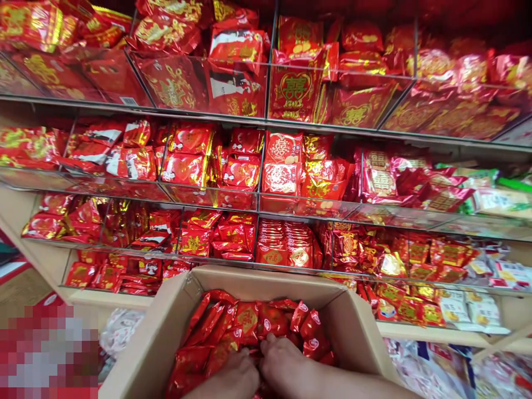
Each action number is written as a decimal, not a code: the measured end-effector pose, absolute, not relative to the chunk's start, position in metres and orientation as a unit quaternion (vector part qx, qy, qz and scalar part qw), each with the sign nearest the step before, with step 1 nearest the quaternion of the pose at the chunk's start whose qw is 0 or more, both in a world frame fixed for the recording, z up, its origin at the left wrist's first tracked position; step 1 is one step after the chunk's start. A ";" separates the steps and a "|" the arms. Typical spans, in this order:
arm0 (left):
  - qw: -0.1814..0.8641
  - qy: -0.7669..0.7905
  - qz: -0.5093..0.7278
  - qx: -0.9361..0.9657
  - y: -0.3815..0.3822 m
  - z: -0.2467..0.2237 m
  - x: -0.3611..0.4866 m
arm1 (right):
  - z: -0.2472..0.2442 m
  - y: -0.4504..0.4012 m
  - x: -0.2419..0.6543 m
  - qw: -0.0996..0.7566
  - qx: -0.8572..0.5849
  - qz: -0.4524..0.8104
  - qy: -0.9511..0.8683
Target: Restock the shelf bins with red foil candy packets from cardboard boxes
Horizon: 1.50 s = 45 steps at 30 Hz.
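A cardboard box (361, 338) stands open in front of me, filled with shiny red wrapped snack packets (245, 321) bearing gold print and small pink-white logos. Both of my hands reach down into it and are side by side, almost touching. My left hand (239, 372) is curled among the packets at the box's near middle. Just to its right, my right hand (280, 359) has its fingers bent down onto the packets. The fingertips of both are sunk between the wrappers, so the exact packets in their grip are hidden.
Beyond the box rise tiered shelves with clear acrylic fronts (266, 202), divided into compartments of red and gold packets (282, 158). White packets (469, 307) sit at the lower right. Clear-wrapped bags (432, 366) lie below right, others (120, 330) left. A blurred-out patch (45, 354) covers the lower left.
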<state>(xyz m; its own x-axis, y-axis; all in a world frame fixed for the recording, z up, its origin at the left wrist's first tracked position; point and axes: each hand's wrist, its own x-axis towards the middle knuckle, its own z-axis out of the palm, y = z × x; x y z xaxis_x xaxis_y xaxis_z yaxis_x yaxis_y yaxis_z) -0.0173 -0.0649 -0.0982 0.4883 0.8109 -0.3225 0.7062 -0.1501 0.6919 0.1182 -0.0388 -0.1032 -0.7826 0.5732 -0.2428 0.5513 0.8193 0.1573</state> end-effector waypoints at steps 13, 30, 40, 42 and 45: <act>0.551 0.401 0.318 0.660 -0.026 -0.018 -0.035 | 0.001 -0.001 0.151 -0.185 0.396 -0.255 0.863; 0.702 0.441 0.514 0.221 -0.032 -0.001 -0.018 | 0.004 -0.008 0.154 -0.366 0.430 -0.462 0.684; 0.668 0.484 0.459 0.330 -0.024 -0.022 -0.026 | 0.027 0.023 0.190 -0.498 0.472 -0.165 0.709; 0.660 0.499 0.448 0.340 -0.023 -0.025 -0.027 | 0.037 0.046 0.207 -0.444 0.491 -0.074 0.746; 0.657 0.505 0.416 0.374 -0.024 -0.029 -0.026 | 0.044 0.076 0.225 -0.286 0.533 -0.068 0.793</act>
<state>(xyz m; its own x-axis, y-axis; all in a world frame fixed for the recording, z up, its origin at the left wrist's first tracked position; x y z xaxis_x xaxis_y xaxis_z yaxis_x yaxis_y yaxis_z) -0.0256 -0.0238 -0.0289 0.1428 0.9246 -0.3532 -0.1689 0.3744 0.9117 0.2247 0.0759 0.0441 -0.2684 0.8846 0.3815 0.8073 0.4226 -0.4120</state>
